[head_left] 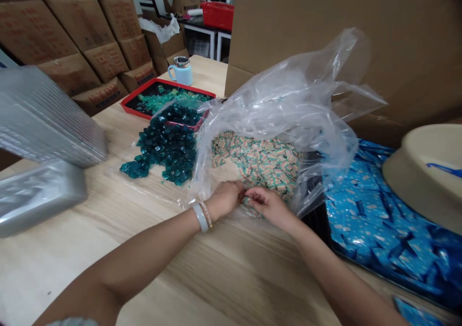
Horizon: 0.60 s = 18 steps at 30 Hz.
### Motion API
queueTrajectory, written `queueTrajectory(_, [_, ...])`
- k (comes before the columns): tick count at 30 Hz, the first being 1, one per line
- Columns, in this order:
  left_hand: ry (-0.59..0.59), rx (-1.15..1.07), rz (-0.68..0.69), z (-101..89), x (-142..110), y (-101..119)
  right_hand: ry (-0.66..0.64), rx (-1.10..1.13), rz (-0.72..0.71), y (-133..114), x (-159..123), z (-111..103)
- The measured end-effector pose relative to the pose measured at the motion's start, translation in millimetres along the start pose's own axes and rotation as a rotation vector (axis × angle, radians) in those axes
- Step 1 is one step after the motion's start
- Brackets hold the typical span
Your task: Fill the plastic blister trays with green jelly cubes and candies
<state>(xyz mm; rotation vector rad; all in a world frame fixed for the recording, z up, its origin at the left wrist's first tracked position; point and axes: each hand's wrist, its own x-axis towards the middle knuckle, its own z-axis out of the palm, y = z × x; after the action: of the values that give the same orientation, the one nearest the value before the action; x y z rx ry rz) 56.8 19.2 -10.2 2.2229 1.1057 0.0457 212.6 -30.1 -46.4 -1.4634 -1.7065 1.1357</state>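
Observation:
My left hand (227, 199), with a pale bangle and a beaded bracelet on the wrist, is at the near edge of a pile of small striped pieces (267, 162) in pink, cream and green. My right hand (269, 204) meets it there, fingers curled inward and fingertips together. Both hands are closed; whatever they pinch is too small and hidden to name. The pieces lie in an open clear plastic bag (277, 104), its top bunched up behind them. Left of the bag, dark teal glassy chunks (168, 143) are heaped on clear plastic.
A red-rimmed tray (144, 112) with green fragments and a light blue mug (182, 71) stand farther back. Stacked clear plastic trays (46, 114) are at left. On the right, a beige basin (418, 167) rests on blue packets (375, 220). A cardboard sheet (306, 22) stands behind.

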Motion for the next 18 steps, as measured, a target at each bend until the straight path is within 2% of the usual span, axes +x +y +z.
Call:
queueTrajectory(2, [0.002, -0.134, 0.034, -2.8, -3, -4, 0.019, 0.009, -0.005, -1, 0, 4])
queueTrajectory(5, [-0.003, -0.32, 0.103, -8.3, -10, -14, 0.065, -0.091, -0.096, -9, 0, 15])
queueTrajectory(9, [-0.016, -0.42, 0.09, -12.2, -23, -24, 0.082, -0.247, -0.162, -23, -4, 37])
queueTrajectory(13, [0.001, -0.389, 0.093, -10.8, -38, -24, 0.069, -0.4, -0.104, -29, -11, 51])
queueTrajectory(18, [0.033, -0.237, 0.085, -5.5, -45, -15, 0.081, -0.384, -0.04, -27, -15, 52])
